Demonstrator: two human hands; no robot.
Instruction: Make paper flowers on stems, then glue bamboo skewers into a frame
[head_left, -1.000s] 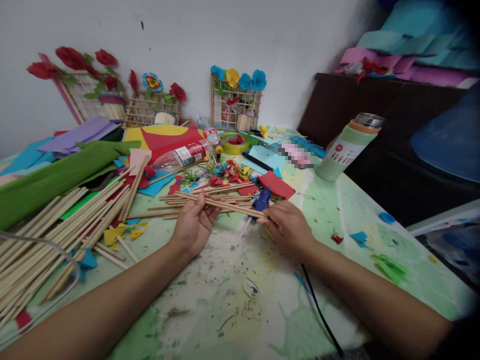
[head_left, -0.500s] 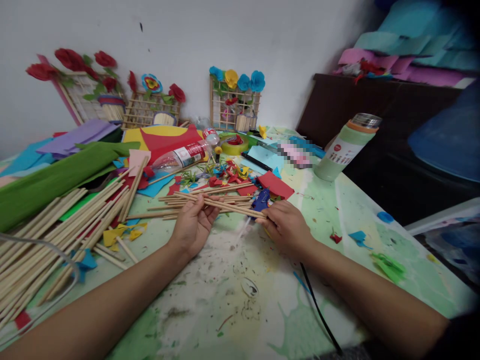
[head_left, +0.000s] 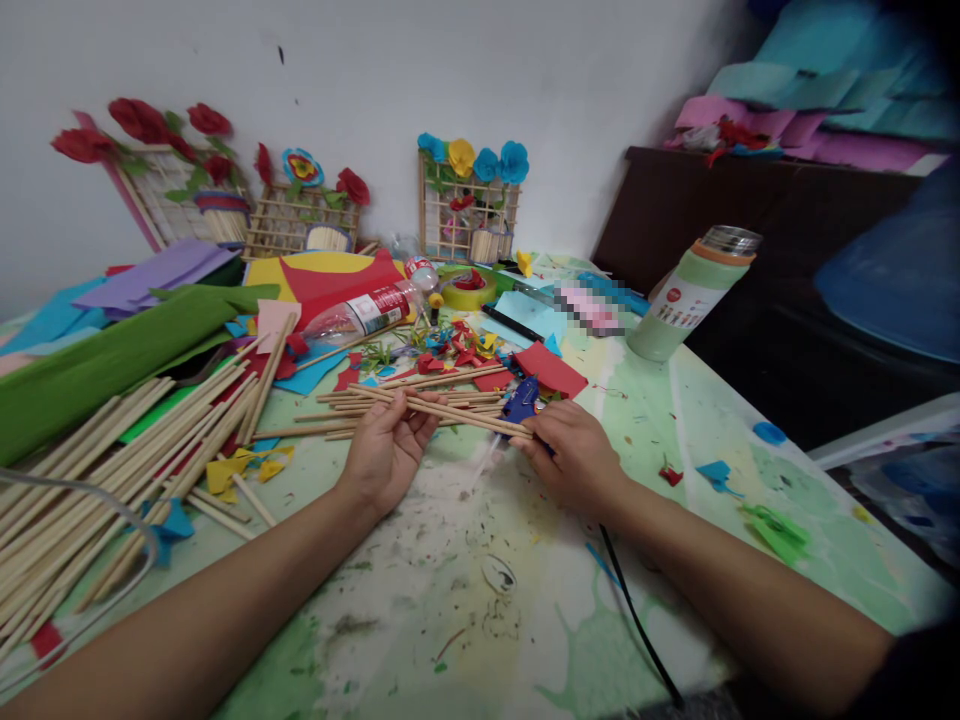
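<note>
Thin wooden sticks [head_left: 469,415], apparently a pair side by side, span the gap between my hands above the table. My left hand [head_left: 390,440] pinches them between thumb and forefinger, its other fingers loosely curled. At their other end, my right hand [head_left: 574,450] grips the tips with thumb and fingers. Just beyond the right hand lies a blue glue gun [head_left: 521,400], partly hidden by that hand and the sticks. A black cord [head_left: 637,620] runs from under the right wrist to the near edge. Behind my left hand, more wooden sticks [head_left: 337,412] lie in a small row.
A large pile of sticks [head_left: 150,470] covers the left side, with green crepe paper [head_left: 127,345] behind it. Paper scraps, a plastic bottle [head_left: 367,312] and yellow tape [head_left: 469,290] lie farther back. A green flask [head_left: 686,295] stands right. Stick lattices [head_left: 469,205] with paper flowers lean against the wall.
</note>
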